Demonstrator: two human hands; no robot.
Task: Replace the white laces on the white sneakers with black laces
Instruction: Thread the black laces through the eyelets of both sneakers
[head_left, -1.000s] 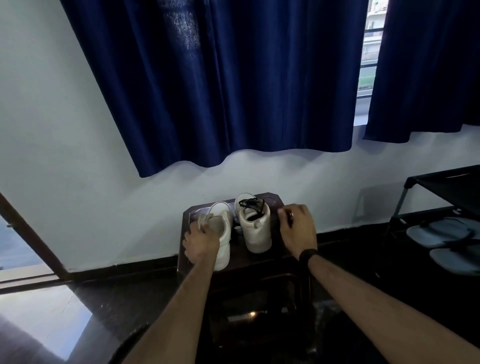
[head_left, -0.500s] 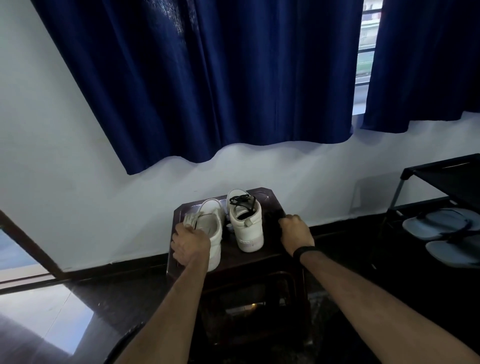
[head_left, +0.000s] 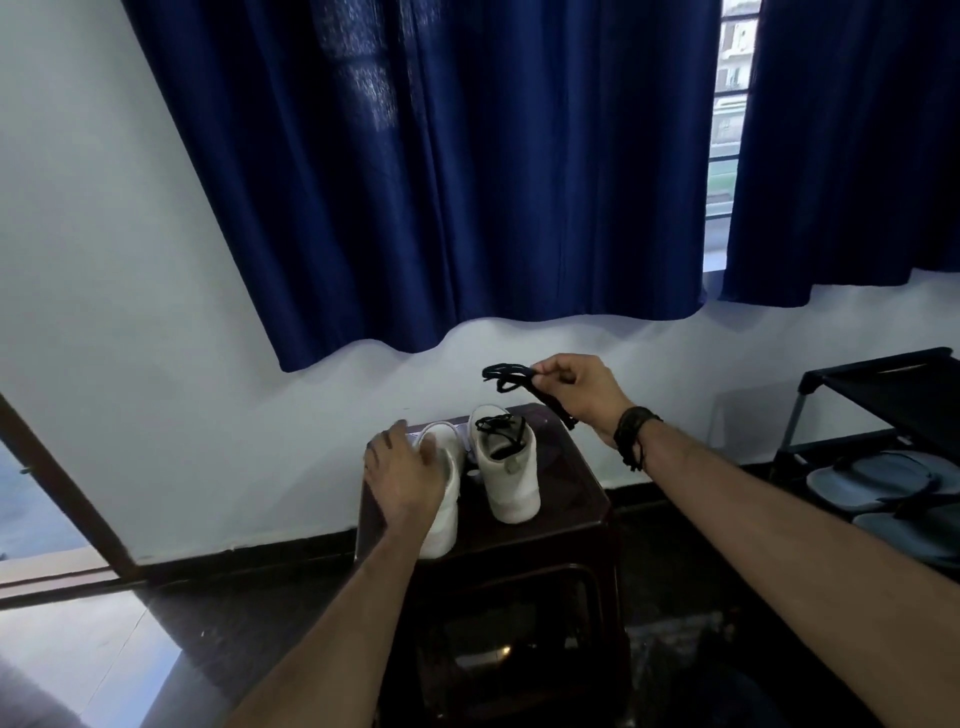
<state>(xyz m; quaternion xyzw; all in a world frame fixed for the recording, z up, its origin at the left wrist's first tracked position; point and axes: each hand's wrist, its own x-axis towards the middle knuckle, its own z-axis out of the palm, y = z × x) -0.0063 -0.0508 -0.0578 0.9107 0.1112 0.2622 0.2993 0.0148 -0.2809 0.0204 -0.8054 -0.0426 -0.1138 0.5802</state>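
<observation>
Two white sneakers stand side by side on a dark stool (head_left: 571, 499), heels toward me. My left hand (head_left: 402, 478) lies over the heel of the left sneaker (head_left: 441, 514), fingers fairly straight. The right sneaker (head_left: 511, 478) has a black lace (head_left: 496, 434) lying in its opening. My right hand (head_left: 584, 389) is raised above and right of the stool and pinches a bundled black lace (head_left: 511, 379) between thumb and fingers; its end dangles below the hand.
The stool stands against a white wall under dark blue curtains (head_left: 467, 166). A black shoe rack (head_left: 883, 415) with grey sandals (head_left: 878, 480) is at the right. The floor is dark and glossy, with a door frame (head_left: 62, 483) at the left.
My right hand has risen from the stool's right edge, holding a bundled black lace. My left hand has shifted onto the left sneaker's heel.
</observation>
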